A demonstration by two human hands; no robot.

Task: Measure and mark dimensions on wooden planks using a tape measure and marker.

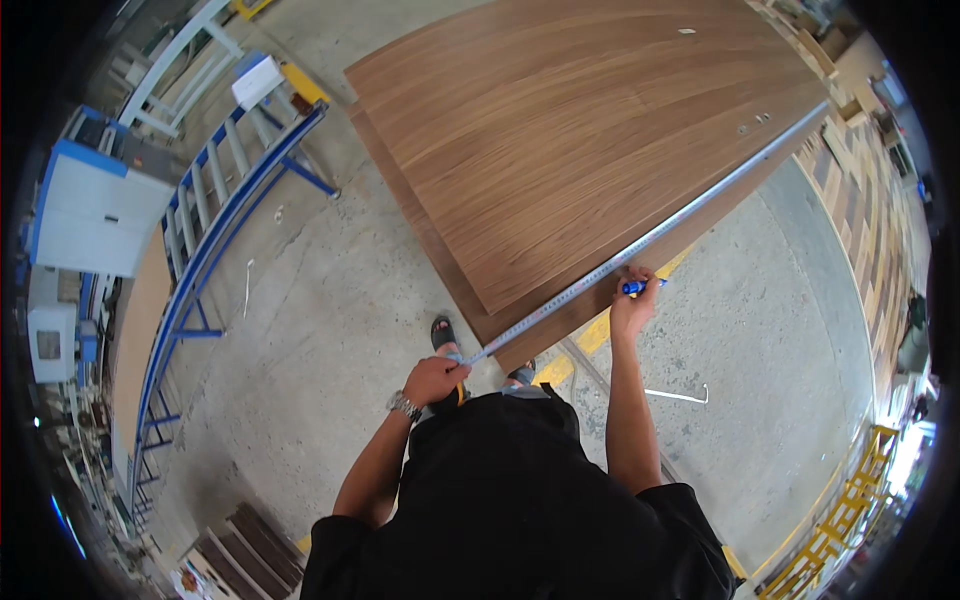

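1. Silver metal tape measure blade runs in a long diagonal along the near right edge of the large brown wood-veneer panel, from the person's feet at lower centre up to the panel's far right corner.
2. At far left, a blue metal roller conveyor frame curves along the grey concrete floor, with a white and blue machine cabinet beside it.
3. Left of centre, the left hand comes up from the lower edge on a bent forearm, a silver wristwatch at the wrist. Its fingers are curled closed around the yellow tape measure case, at the low end of the blade, just off the panel's near corner.
4. The wood panel lies flat on a second, similar board beneath it, filling the upper middle of the view.
5. Right of centre, the right arm reaches straight forward. The right hand rests at the panel's edge, touching the blade, its fingers pressed together and pinching a blue marker pen held crosswise against the wood.
6. Yellow painted floor lines show below the panel edge.
7. At far right, stacked wooden boards line the floor.
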